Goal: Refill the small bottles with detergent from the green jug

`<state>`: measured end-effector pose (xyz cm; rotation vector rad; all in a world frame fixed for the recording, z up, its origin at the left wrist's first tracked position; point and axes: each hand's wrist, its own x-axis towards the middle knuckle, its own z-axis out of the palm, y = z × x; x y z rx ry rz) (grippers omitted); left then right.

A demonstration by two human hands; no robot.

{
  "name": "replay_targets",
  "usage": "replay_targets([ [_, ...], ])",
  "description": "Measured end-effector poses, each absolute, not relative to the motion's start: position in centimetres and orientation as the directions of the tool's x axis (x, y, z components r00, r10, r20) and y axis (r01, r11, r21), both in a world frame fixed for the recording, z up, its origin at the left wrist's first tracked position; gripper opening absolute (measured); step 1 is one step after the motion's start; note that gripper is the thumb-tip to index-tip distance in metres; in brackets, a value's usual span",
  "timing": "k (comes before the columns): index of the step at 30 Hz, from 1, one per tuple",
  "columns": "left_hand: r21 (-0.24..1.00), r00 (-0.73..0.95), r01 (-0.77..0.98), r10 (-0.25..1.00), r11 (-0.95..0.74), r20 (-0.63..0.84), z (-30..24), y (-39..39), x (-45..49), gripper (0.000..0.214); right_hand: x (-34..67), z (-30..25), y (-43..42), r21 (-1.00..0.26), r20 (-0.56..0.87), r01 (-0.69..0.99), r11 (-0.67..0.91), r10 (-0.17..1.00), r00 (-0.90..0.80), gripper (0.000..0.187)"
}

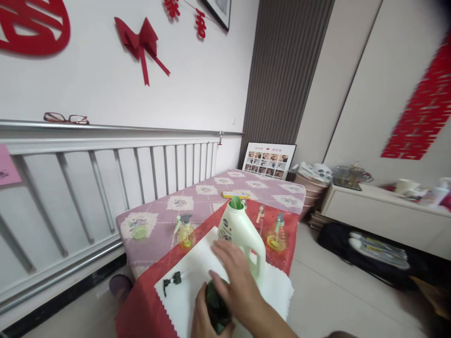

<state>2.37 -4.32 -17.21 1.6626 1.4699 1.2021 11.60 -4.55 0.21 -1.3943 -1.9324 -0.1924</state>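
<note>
My left hand (202, 319) is wrapped round a dark green bottle (215, 305) low in the head view, over a white cloth (190, 281). My right hand (236, 277) lies on top of that bottle, fingers stretched toward a large white detergent jug (243, 232) with a green funnel (236, 203) in its mouth. A black spray nozzle (171, 280) rests loose on the white cloth to the left of my hands.
A red cloth (148, 305) covers the near table end. On it stand two yellow-filled spray bottles (185, 233) (276, 236). A green cap (140, 231) and a yellow item (235, 194) lie on the purple tablecloth. A white railing (105, 178) runs left; a low cabinet (380, 216) stands right.
</note>
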Motion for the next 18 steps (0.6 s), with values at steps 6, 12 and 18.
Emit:
replay_targets([
  [6, 0.914, -0.096, 0.368, 0.970, -0.173, 0.222, -18.5, -5.1, 1.8, 0.100, 21.3, -2.2, -5.2, -0.822, 0.491, 0.550, 0.148, 0.675, 0.551, 0.062],
  [12, 0.919, -0.179, 0.358, 0.953, -0.168, 0.244, -18.5, -4.6, 1.7, 0.097, 21.9, -5.6, -3.6, -0.960, 0.217, 0.272, 0.062, 0.781, 0.586, 0.064],
  [18, 0.920, -0.271, 0.380, 0.940, -0.096, 0.209, -17.8, -4.7, 2.3, 0.100, 22.6, -3.7, -2.9, -0.954, 0.210, 0.296, 0.057, 0.829, 0.518, 0.047],
])
